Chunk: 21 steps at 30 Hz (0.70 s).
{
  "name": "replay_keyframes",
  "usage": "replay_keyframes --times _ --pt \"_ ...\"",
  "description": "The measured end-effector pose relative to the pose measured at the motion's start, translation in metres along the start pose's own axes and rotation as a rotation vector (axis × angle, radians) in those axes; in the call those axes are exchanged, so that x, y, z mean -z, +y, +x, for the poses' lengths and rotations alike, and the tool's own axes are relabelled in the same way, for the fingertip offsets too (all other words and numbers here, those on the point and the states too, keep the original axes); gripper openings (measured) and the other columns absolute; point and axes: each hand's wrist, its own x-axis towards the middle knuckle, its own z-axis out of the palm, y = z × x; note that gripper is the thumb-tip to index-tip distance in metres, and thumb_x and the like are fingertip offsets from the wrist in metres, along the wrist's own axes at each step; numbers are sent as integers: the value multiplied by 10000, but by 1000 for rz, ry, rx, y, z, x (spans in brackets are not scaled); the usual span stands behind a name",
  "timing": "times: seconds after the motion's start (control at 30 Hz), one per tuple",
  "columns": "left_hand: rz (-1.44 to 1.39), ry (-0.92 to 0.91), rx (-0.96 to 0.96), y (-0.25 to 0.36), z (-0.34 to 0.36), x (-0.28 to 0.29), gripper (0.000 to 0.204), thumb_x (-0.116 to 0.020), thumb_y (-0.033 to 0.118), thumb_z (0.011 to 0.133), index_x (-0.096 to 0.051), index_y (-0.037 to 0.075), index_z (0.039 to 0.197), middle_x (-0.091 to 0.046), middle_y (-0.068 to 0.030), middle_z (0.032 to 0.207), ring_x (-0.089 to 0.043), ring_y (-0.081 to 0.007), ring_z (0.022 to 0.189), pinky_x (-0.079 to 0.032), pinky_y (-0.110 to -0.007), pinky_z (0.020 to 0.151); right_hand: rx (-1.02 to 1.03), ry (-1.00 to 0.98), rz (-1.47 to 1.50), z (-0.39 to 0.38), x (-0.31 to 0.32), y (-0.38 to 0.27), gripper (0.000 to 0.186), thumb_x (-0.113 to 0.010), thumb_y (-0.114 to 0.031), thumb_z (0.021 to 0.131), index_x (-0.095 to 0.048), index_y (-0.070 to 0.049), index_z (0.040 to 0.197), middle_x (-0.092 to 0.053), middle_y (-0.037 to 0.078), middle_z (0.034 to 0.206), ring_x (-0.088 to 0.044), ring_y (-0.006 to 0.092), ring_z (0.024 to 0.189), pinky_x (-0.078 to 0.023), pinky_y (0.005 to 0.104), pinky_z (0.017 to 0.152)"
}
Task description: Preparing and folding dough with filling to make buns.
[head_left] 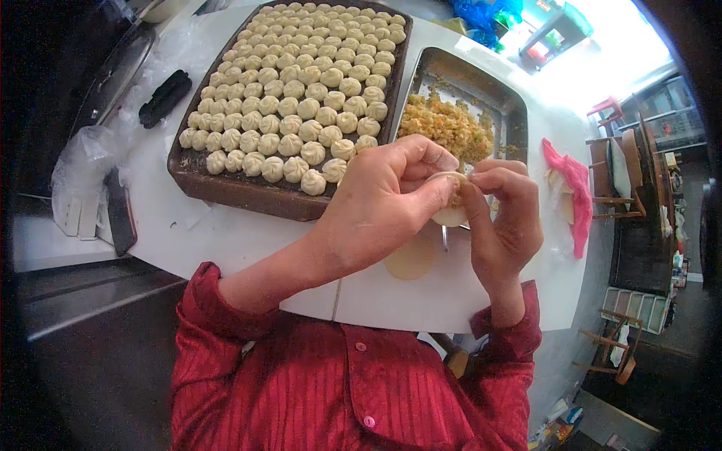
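While the left hand (383,199) and right hand (505,214) pinch the rim of a smooth, round wrapper (450,218) at the near edge of the metal tray (519,113), crumbly filling (451,129) lies heaped inside; swirled buns (289,106) cover the dark tray (248,202), and a flat dough disc (411,259) rests near the front edge of the table (553,301).

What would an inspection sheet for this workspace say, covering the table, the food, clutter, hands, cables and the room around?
Surface: white table, partly covered.
Work items: dark tray with rows of pleated dumplings; metal pan with crumbly filling; flat dough round on the table.
Clutter: clear plastic bags, black object and pink cloth.
Hands: left hand and right hand pinch one dough wrapper.
Cables: nothing seen.
Surroundings: wooden chairs at right.
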Motion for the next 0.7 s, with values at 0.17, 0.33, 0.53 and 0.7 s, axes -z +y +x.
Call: replay_keyframes --times 0.17,0.33,0.53,0.7 --pt "-94 -39 -53 -8 -3 -9 308 -649 -6 919 -540 -19 1207 -662 -77 1107 -659 -128 991 -551 -264 883 -191 82 225 -1 1 -3 188 -647 89 880 -527 -7 989 -597 90 983 -603 132 876 -532 259 775" --pt "-64 38 -60 -10 -2 -10 279 -634 -19 925 -538 -15 1187 -660 -89 1113 -658 -136 1005 -561 -268 877 -289 123 285 -5 1 -12 196 -638 94 884 -535 0 1022 -590 85 993 -604 131 913 -537 257 809" --pt "-155 87 -82 -10 -3 -12 229 -612 -12 942 -552 13 1161 -674 -79 1053 -665 -118 949 -573 -254 821 -208 169 226 -7 -9 -11 213 -647 92 877 -548 1 1043 -596 96 988 -612 155 888 -537 269 792" --pt "23 164 -155 -20 -4 -13 126 -605 -9 924 -607 32 1043 -670 -61 836 -634 -38 796 -502 -241 624 177 65 -161 2 -4 -5 271 -688 126 765 -606 -20 978 -604 114 914 -619 236 799 -534 313 723"
